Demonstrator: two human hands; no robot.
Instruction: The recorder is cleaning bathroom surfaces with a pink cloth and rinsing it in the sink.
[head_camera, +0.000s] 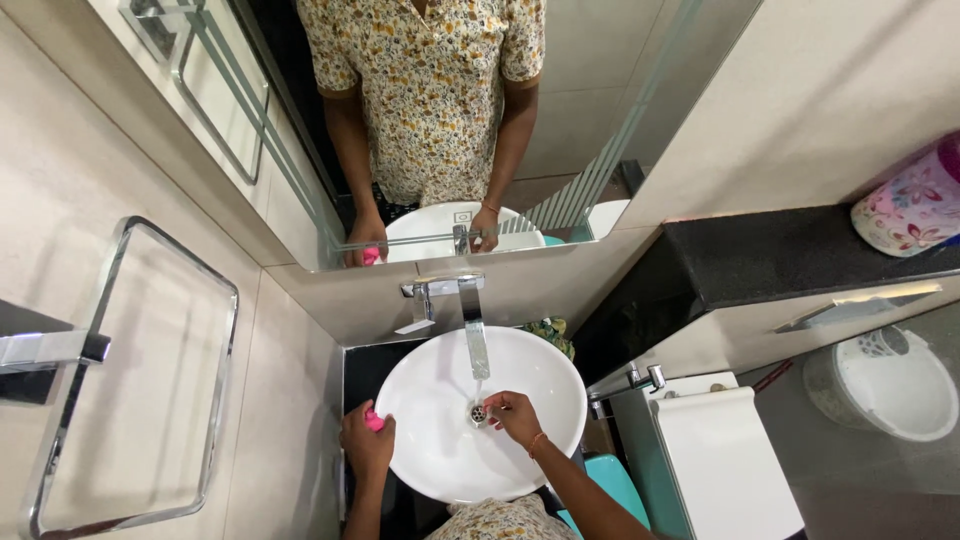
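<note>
Head view looks straight down at a round white sink (440, 460). Your left hand (366, 442) sits on the sink's left rim, fingers curled tight around a small pink thing (373, 421), can't tell what it is exactly. Your right hand (514, 417) is down inside the bowl, fingers loosely bent right beside the drain (479, 411), holding nothing as far as I can see. A thin stream of water runs from the chrome tap (473, 325) just above it. Mirror (560, 120) up top shows both hands.

Left hand (366, 440) curled in closed grip; right hand (516, 416) reaching forward, fingers bent downward.
</note>
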